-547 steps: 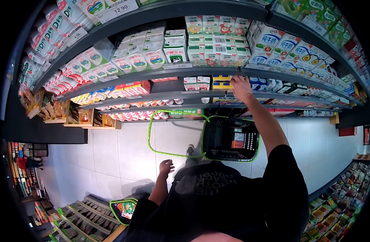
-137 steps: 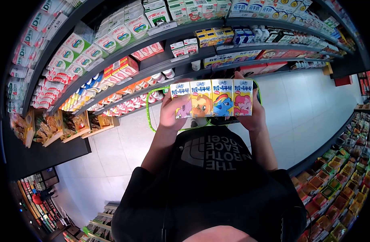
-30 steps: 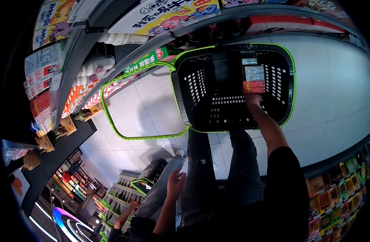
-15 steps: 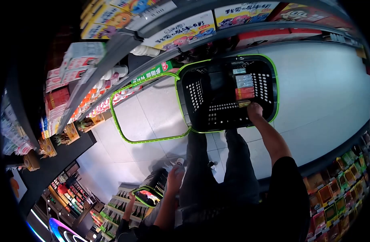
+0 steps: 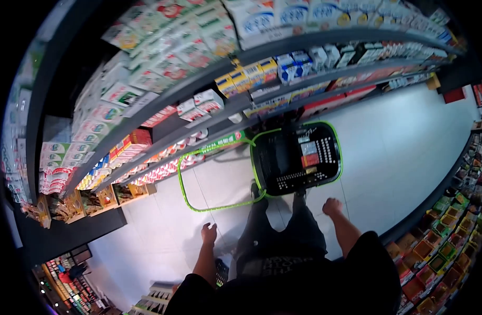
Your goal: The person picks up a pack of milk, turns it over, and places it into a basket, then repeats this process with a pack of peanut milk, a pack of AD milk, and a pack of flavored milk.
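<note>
A black shopping basket (image 5: 283,185) with a green rim stands on the floor in front of my feet. Its green handle (image 5: 181,181) is folded out to the left. Inside, along the right side, lie a silvery pack (image 5: 308,147), a red pack (image 5: 310,160) and a small yellowish item (image 5: 310,170). My right hand (image 5: 332,206) hangs just below the basket's right corner, fingers curled, nothing visible in it. My left hand (image 5: 208,232) is over the floor below the handle, fingers apart and holding nothing.
Shelves (image 5: 304,42) of packaged goods run along the far side, curving left. Trays of small packets (image 5: 424,262) line the right. Wooden crates (image 5: 99,199) stand at the left shelf end. Part of another black basket (image 5: 221,273) shows beside my left forearm.
My right hand has left the basket and drawn back toward me. My left hand has moved left and opened. The view has lifted, showing more upper shelves; the other person's hand is out of sight.
</note>
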Motion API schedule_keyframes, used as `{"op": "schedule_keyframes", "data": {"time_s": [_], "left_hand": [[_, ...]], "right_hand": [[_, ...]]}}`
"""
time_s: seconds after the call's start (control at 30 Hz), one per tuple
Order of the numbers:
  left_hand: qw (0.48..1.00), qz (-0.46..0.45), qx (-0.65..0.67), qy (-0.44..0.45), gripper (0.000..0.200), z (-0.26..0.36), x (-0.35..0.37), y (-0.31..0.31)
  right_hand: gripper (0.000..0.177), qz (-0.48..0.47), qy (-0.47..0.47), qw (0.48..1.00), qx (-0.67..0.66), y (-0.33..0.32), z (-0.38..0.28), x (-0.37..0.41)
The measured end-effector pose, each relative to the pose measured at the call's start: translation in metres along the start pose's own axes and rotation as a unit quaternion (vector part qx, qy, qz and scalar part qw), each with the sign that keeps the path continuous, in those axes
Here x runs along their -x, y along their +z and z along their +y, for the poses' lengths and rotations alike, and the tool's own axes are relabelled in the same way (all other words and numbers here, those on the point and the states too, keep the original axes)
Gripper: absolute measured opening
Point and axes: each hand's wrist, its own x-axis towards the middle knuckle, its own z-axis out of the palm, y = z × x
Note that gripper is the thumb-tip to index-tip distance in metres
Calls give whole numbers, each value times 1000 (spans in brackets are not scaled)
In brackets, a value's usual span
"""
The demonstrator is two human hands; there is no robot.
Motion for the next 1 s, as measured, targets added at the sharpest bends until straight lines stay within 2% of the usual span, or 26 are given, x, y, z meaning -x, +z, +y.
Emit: {"op": "schedule_keyframes", "data": {"time_s": [0.07, 0.13, 0.2, 0.3, 0.33, 0.4, 0.47, 0.53, 0.57, 0.6, 0.7, 0.73, 0.77, 0.83, 0.87, 0.9, 0.93, 0.97, 1.0], "left_hand": [[999, 35, 9, -22, 63, -16, -51, -5], [997, 54, -48, -34, 72, -5, -79, -20], [996, 51, 39, -69, 72, 6, -107, -24], [994, 23, 101, -17, 67, 36, -117, -26], [994, 2, 107, 2, 67, 53, -105, -30], [992, -5, 117, 38, 66, 62, -101, -10], [983, -126, 122, 46, 65, 78, -89, 3], [976, -169, 93, 100, 64, 84, -81, 33], [978, -134, 87, 135, 41, 83, -82, 60], [977, -99, 82, 169, 27, 83, -80, 83], [962, -142, 10, 233, 43, 101, -57, 109], [954, -168, -9, 247, 52, 110, -48, 110], [949, -185, -37, 254, 52, 129, -28, 96], [945, -205, -44, 250, 57, 152, -15, 86], [945, -216, -48, 242, 60, 160, -7, 79], [955, -221, -45, 192, 60, 182, 18, 53], [934, -113, -99, 325, 59, 169, -13, 73], [962, -156, -4, 224, 54, 170, -19, 70], [970, -159, 14, 182, 50, 178, -12, 56]], "right_hand": [[42, -20, 6, 1000, -11, -3, -17, 34], [43, -7, 8, 1000, -16, -5, -37, 63], [49, -22, -3, 1000, -22, -8, -52, 87], [55, -28, -55, 998, -30, -7, -69, 104], [47, 6, -57, 997, -46, 12, -69, 93], [45, 8, -74, 996, -47, -3, -82, 103], [46, 40, -91, 992, -82, -26, -91, 116], [45, 86, -98, 984, -122, -43, -91, 128], [44, 118, -99, 978, -144, -49, -88, 129], [43, 148, -100, 970, -166, -50, -82, 128], [43, 177, -59, 958, -217, -32, -45, 109], [42, 158, -41, 958, -237, -23, -30, 104], [43, 85, -11, 956, -281, -34, -19, 121], [35, -4, 110, 911, -398, -2, 9, 107], [32, -19, 92, 915, -393, 27, 30, 97], [30, -33, 73, 919, -387, 58, 52, 83], [28, -47, 54, 922, -380, 79, 68, 71], [31, -29, 23, 912, -408, 92, 80, 62], [31, -32, 18, 917, -397, 86, 99, 55]]}}
